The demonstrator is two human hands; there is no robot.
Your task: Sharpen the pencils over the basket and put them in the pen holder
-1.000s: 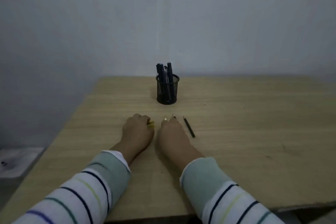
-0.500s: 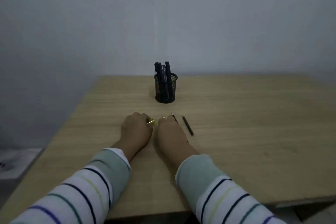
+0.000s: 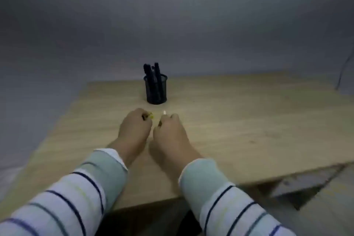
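Left hand (image 3: 135, 129) is curled tight, fingers gripping a small yellow sharpener (image 3: 150, 115) that peeks out at its far side. Right beside it, the right hand (image 3: 170, 130) is fisted around a pencil (image 3: 164, 112), pale end poking out past the knuckles toward the far edge; the blur hides the rest of the shaft. Both hands sit low over the wooden table (image 3: 239, 120), striped sleeves (image 3: 214, 193) trailing near. Farther back stands the black mesh pen holder (image 3: 156, 92), upright, with dark pens (image 3: 146, 72) sticking out, against a grey wall (image 3: 172, 15).
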